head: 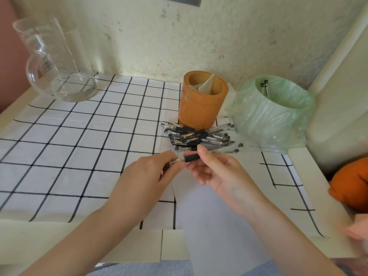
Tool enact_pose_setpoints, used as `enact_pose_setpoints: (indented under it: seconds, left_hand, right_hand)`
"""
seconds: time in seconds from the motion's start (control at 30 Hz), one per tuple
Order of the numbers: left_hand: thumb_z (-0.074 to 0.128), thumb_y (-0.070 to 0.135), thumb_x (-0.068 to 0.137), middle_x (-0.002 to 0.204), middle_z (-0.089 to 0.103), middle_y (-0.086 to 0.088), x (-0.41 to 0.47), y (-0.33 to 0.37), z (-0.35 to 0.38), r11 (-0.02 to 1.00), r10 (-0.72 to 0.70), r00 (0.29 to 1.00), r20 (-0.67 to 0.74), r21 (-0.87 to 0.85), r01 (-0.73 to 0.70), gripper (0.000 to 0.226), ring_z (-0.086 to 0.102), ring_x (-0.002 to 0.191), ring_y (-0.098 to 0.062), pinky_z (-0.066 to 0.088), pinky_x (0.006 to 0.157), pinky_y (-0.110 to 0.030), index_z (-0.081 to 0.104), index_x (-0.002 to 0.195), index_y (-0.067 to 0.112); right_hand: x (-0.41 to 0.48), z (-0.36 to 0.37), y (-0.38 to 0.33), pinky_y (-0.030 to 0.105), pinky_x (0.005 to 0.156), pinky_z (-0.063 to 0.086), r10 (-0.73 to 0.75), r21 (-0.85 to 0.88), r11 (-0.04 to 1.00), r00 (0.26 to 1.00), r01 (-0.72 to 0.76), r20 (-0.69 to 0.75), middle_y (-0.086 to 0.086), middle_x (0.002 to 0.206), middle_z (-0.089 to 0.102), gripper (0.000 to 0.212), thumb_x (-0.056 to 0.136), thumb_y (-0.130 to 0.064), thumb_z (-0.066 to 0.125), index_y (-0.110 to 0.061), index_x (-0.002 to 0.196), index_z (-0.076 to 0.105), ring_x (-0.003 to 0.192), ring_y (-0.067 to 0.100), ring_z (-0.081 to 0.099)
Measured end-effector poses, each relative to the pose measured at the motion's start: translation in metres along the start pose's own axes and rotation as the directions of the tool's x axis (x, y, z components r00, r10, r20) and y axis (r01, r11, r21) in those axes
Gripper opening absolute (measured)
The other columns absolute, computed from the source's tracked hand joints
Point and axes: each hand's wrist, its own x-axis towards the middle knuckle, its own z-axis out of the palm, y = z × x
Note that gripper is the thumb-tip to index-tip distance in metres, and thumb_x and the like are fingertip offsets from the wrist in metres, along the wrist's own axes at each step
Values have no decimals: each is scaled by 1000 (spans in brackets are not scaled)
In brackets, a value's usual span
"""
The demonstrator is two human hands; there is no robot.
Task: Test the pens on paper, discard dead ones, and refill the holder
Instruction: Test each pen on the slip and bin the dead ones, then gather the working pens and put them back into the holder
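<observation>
Hands: two, bare: left hand point(147, 172) and right hand point(217, 172); narrow palms, smooth backs.
Fingers point(207, 156): long, slim, tapering to rounded tips; faint creases at the knuckles.
Nails: short where visible; too small for further detail.
Right wrist point(237, 194): faint veins and fine creases on the inner side.
Left forearm point(83, 232): bare up to the frame edge, slender, smooth.
Right forearm point(278, 232): bare likewise, slender, widening toward the elbow.
Clothing: pale blue, finely textured cloth point(139, 269) at the bottom edge between the forearms; garment or not, cannot tell.
</observation>
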Motion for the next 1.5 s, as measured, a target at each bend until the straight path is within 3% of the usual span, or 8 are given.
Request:
enact_pose_setpoints:
  seconds: [0.17,0.37,0.57,0.67,0.9,1.03,1.17,1.5]
  left_hand:
    - [41,53,87,67,54,12,6,-8,6,995,73,995,-72,79,-67,36,50,60,-9,40,53,-24,63,89,25]
    - [57,40,85,85,54,6,24,-10,22,993,40,995,-96,116,-29,25,45,71,-10,33,54,-20,69,99,23]
    - [67,42,74,89,57,-5,32,-6,30,955,119,978,-173,291,-64,31,59,79,-22,37,49,-25,71,87,14]
    - [66,40,73,95,56,-7,40,-1,27,951,196,955,-223,280,-130,37,55,87,-25,45,64,-32,65,98,13]
    - [72,35,76,122,51,-7,44,3,26,981,165,972,-169,132,-144,57,49,111,-23,43,95,-40,52,124,12]
    - [73,39,74,145,27,-2,61,10,16,989,-106,987,-123,-117,91,88,31,131,-15,28,102,-25,22,143,18]
    - [79,42,66,153,15,-7,102,10,18,912,-278,960,-21,-321,257,115,20,139,-20,27,108,-37,2,148,17]
    - [91,31,47,132,42,1,146,7,40,834,-188,982,-29,-533,144,114,45,118,-16,46,95,-38,23,138,19]
  right_hand:
    - [0,-8,-6,17,43,40,111,-154,980,989,-126,-100,6,65,66,38,82,-35,60,2,83,71,53,12,57]
    - [3,-15,-6,18,45,44,124,-88,986,977,-141,-175,8,66,68,28,93,-20,56,3,86,70,53,11,59]
    - [0,-19,-11,22,44,44,71,-195,974,970,-118,-234,11,69,67,26,95,-14,52,4,90,69,54,15,61]
    - [-2,-25,-16,22,42,43,44,-220,970,963,-106,-267,12,69,66,25,95,-12,51,6,92,69,53,17,60]
    - [-15,-41,-30,22,42,41,-36,-370,925,947,-89,-318,5,67,68,23,96,-12,49,-4,88,70,51,15,61]
    - [-22,-43,-29,22,41,42,-34,-421,901,950,-106,-311,5,67,69,21,95,-9,50,-4,89,69,50,14,60]
    - [-27,-40,-29,23,43,43,-18,-445,889,961,-110,-275,4,66,69,21,94,-7,50,-4,88,69,52,14,61]
    - [-28,-39,-30,21,43,42,-10,-460,881,967,-112,-253,4,67,69,21,94,-7,49,-5,87,69,52,14,60]
